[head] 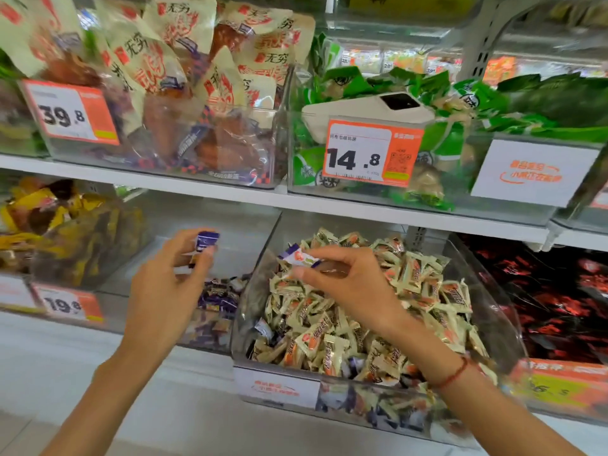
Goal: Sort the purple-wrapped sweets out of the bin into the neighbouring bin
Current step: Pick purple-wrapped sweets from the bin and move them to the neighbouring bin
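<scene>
A clear bin (260, 311) on the lower shelf holds a heap of cream-wrapped sweets (332, 327) with a few purple ones mixed in, one by the left wall (263, 328). The neighbouring clear bin (230, 225) to its left holds a small pile of purple-wrapped sweets (218, 296). My left hand (164, 291) hovers over that left bin and pinches a purple sweet (205, 241) at its fingertips. My right hand (345, 278) is over the cream heap, pinching another purple-and-white sweet (301, 257) between thumb and fingers.
To the far left is a bin of yellow packets (65, 232), to the right a bin of red-and-black packets (543, 301). The upper shelf (197, 189) carries bins of large snack bags with orange price tags (371, 153). A white device (365, 110) lies on the green packets.
</scene>
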`<state>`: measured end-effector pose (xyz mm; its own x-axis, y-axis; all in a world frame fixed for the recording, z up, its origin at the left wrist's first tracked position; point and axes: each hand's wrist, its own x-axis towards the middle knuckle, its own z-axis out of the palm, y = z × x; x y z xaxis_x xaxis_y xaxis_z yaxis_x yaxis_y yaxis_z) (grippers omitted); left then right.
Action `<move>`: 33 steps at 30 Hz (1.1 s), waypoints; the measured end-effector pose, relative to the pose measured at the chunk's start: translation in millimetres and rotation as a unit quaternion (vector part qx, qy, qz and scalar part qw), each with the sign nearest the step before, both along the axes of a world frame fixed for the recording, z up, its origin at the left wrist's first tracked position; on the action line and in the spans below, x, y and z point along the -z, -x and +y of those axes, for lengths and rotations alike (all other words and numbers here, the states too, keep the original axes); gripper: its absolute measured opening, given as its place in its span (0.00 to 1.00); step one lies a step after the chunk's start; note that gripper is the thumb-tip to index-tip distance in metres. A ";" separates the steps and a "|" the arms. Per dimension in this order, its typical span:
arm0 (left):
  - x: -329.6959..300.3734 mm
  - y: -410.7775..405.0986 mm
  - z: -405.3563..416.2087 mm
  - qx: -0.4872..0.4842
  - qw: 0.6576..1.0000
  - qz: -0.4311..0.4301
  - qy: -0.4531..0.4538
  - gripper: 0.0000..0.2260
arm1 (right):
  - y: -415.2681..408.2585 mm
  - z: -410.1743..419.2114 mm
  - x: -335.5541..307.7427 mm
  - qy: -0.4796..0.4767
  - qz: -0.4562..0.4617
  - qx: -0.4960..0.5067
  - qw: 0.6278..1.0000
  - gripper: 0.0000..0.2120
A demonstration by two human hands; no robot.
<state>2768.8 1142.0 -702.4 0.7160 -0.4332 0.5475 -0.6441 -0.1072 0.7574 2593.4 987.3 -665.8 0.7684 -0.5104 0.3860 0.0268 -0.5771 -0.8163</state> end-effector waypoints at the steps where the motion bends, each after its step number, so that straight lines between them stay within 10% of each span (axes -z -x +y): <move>1: 7.9 -12.9 5.3 -0.028 1.000 0.011 -0.006 0.08 | -19.1 5.2 0.8 0.018 -0.001 -0.015 1.000 0.09; 9: 42.3 -33.9 16.4 -0.084 0.993 0.004 -0.080 0.11 | -124.4 1.7 11.0 0.278 0.175 -0.045 0.944 0.11; 19: 48.0 -28.0 3.3 -0.039 0.961 -0.066 -0.264 0.15 | 23.1 -24.2 -0.7 0.234 0.227 -0.088 0.941 0.11; 24: 2.0 34.4 -3.6 0.080 0.986 -0.135 -0.052 0.11 | 88.0 -40.5 18.5 0.290 0.293 -0.067 0.909 0.11; 28: -13.3 82.9 -48.4 0.390 0.872 -0.124 -0.270 0.10 | 104.1 -50.7 22.0 0.344 0.376 -0.097 0.855 0.18; 33: 3.9 78.5 -78.3 0.353 0.782 -0.266 -0.439 0.17 | 96.9 -58.5 31.8 0.409 0.389 -0.105 0.819 0.20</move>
<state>2690.3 1063.7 -706.2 -0.0987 -0.9941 -0.0444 -0.9766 0.0882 0.1961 2496.5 928.9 -697.7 0.9817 -0.1509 -0.1161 -0.1491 -0.9885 0.0242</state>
